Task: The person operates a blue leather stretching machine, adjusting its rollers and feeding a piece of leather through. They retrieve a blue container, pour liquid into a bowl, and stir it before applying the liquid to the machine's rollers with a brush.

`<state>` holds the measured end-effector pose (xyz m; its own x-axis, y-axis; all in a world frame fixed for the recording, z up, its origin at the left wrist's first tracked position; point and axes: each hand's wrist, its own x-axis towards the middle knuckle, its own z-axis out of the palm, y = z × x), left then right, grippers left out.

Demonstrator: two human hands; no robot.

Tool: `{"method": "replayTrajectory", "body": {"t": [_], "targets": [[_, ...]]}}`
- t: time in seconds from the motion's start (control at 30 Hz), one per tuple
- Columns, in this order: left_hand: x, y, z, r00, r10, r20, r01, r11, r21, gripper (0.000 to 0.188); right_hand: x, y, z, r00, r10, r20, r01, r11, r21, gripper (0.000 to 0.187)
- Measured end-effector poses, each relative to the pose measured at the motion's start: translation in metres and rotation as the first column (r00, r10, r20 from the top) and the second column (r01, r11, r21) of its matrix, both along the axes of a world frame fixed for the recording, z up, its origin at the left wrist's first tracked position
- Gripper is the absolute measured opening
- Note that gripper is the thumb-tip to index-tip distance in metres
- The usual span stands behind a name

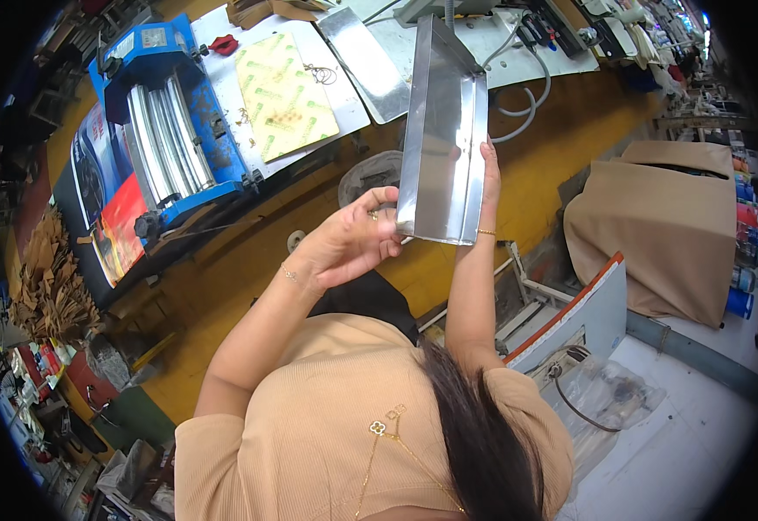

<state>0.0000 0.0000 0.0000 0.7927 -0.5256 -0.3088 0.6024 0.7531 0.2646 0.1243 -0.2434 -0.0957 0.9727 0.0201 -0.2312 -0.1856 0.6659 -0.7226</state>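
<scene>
A long, shiny metal tray with folded-up sides [439, 148] is raised in front of me, tilted with its far end up over the table. My left hand [357, 236] is closed at its near left corner, thumb and fingers pinching the edge. Along the right side, my right hand [490, 187] supports it; most of those fingers are hidden behind the metal. Beyond it, a flat metal sheet [366, 65] lies on the white table [348, 117], beside a yellow patterned board [285, 95].
A blue machine with shiny rollers [170, 139] stands at the left on the table. A small red object [223, 44] lies near it. Brown leather-like material [656, 234] drapes at the right. A pile of brown scraps [49, 278] sits far left. A grey cable [531, 113] hangs off the table.
</scene>
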Motion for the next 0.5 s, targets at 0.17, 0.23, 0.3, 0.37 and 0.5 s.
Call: {"method": "replayTrajectory", "body": {"t": [0.17,0.23,0.3,0.37,0.5], "targets": [[0.018,0.003,0.000,0.996,-0.061,-0.066,0.067,0.994,0.087,0.034,0.005,0.010,0.020,0.999,-0.045,-0.009,0.044,0.995,-0.091,0.038],[0.020,0.003,0.000,0.990,0.023,-0.139,-0.014,0.997,0.071,0.036,0.007,0.010,0.025,0.995,-0.075,-0.059,0.068,0.992,-0.110,0.037],[0.024,0.007,0.000,0.980,0.116,-0.162,-0.097,0.988,0.122,0.032,0.008,0.010,0.025,0.990,-0.109,-0.086,0.096,0.985,-0.141,0.035],[0.031,0.012,-0.003,0.970,0.144,-0.195,-0.128,0.987,0.093,0.021,0.014,0.007,0.026,0.987,-0.139,-0.087,0.120,0.974,-0.195,0.033],[0.039,0.012,-0.007,0.949,0.225,-0.223,-0.179,0.962,0.206,0.018,0.024,-0.001,0.023,0.967,-0.225,-0.118,0.164,0.908,-0.386,0.036]]}}
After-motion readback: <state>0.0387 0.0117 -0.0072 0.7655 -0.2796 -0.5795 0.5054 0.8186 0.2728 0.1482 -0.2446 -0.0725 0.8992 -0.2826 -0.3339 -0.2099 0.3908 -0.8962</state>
